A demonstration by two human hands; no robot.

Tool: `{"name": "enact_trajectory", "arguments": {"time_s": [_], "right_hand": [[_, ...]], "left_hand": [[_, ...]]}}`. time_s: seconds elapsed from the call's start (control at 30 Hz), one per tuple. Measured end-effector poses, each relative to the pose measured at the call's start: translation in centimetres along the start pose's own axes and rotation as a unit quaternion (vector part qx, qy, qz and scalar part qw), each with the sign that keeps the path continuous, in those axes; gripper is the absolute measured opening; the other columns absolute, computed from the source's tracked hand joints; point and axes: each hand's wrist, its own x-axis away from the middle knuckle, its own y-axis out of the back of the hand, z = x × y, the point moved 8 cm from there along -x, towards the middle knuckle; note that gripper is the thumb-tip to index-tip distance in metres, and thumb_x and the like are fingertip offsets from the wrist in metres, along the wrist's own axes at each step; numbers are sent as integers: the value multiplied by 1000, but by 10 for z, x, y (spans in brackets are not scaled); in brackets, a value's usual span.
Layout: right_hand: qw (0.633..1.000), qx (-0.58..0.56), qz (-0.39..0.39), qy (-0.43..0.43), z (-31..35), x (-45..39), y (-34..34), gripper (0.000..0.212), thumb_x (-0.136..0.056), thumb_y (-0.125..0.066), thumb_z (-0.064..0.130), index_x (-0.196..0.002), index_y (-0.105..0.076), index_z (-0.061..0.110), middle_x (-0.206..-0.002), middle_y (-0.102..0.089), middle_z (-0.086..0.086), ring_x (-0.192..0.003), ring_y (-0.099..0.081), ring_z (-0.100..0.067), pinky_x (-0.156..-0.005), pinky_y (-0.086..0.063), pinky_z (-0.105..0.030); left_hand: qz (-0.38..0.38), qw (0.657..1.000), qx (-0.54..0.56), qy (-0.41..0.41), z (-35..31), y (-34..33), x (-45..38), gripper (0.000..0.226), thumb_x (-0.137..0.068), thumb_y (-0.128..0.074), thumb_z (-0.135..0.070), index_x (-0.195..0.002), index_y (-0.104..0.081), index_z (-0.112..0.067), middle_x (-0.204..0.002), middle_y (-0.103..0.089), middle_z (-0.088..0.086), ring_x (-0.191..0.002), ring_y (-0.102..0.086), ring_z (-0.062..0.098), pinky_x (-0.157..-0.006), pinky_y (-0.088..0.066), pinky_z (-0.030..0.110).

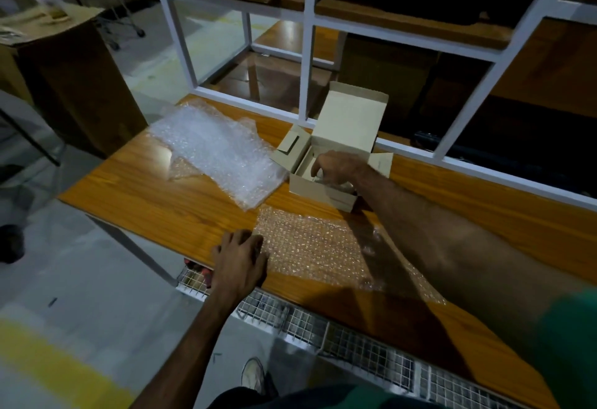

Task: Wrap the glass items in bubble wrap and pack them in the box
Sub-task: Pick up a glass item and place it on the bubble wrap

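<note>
- Cardboard, brown and blurred, makes up the tall carton (74,85) at far left, standing on the floor apart from the work.
- Orange-brown wooden desk (145,202) carries everything else; a white wire-mesh tray (355,331) hangs under its near edge.
- Crumpled clear bubble-wrap sheet (213,150) lies spare at the desk's far-left end, just beside the box.
- Left hand (239,260) rests at the near edge, its fingers (250,240) spread fairly straight and pressing the left border of the flat bubble-wrap sheet (310,253) laid out in front of the person.
- That flat sheet has its long axis running left to right and lies directly nearer than the box.
- Small pale cardboard box (323,189) stands open, lid flap upright, at the sheet's far edge.
- Right hand (339,168) reaches down into the box, fingers (318,171) curled downward over a pale glassy item (339,186) inside; whether they actually grip it I cannot tell.
- The glass items sit in the box, mostly hidden by the hand and the wall.
- Judged from this, the right hand is far nearer the item, and the pinned sheet awaits toward the person.
</note>
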Motion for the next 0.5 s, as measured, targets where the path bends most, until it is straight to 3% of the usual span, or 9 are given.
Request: {"name": "enact_trajectory", "arguments": {"time_s": [0.1,0.23,0.37,0.5], "right_hand": [[999,20,-38,-2,2,-1,-1,20,-97,-67,19,-116,-71,23,-115,-68,-1,-107,-63,-22,-83,-50,-38],[999,6,-47,-5,-5,1,-4,13,-94,-69,17,-106,-70,22,-108,-68,0,-101,-62,-21,-81,-51,-38],[995,-75,-61,0,-25,11,1,11,-93,-70,16,-90,-63,24,-95,-63,4,-96,-60,-21,-75,-45,-34],[965,-214,-155,2,-48,34,7,10,-96,-68,17,-90,-64,23,-92,-64,4,-90,-62,-21,-77,-53,-42]], "left_hand": [[6,1000,2,2,0,1,0,39,-98,-58,-52,-126,-69,-28,-139,-61,4,-127,-48,31,-97,-40,52],[1,1000,10,1,-2,3,0,45,-96,-51,-55,-126,-69,-27,-138,-62,1,-127,-48,29,-95,-40,51],[-2,1000,17,9,-1,3,0,47,-95,-51,-56,-127,-70,-26,-140,-62,1,-128,-47,29,-96,-40,52],[-7,999,29,29,-2,5,2,49,-94,-51,-56,-128,-71,-26,-141,-62,2,-130,-48,31,-97,-39,53]]}}
